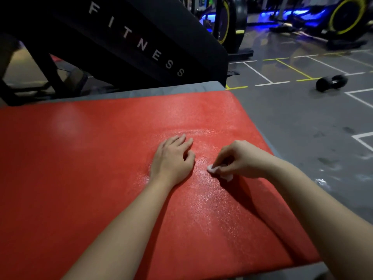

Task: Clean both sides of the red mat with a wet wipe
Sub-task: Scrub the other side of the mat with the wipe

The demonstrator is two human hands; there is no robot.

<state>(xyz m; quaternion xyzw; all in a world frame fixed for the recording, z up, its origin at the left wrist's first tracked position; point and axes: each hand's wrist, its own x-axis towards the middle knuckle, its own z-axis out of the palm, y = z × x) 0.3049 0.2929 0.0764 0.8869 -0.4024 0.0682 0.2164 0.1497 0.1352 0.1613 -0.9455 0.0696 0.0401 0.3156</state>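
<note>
The red mat (84,168) lies flat and fills most of the view, on top of a grey mat (181,88) whose edge shows behind it. A wet sheen covers the red surface around my hands. My left hand (171,158) rests palm down on the mat near its middle, fingers loosely spread. Just to its right, my right hand (240,158) pinches a small white wet wipe (214,169) and holds it against the mat.
A black sloped machine panel (141,43) lettered FITNESS rises behind the mat. A black dumbbell (331,82) lies on the grey floor at right, among white and yellow floor lines. Exercise bikes with yellow-rimmed wheels (234,23) stand at the back.
</note>
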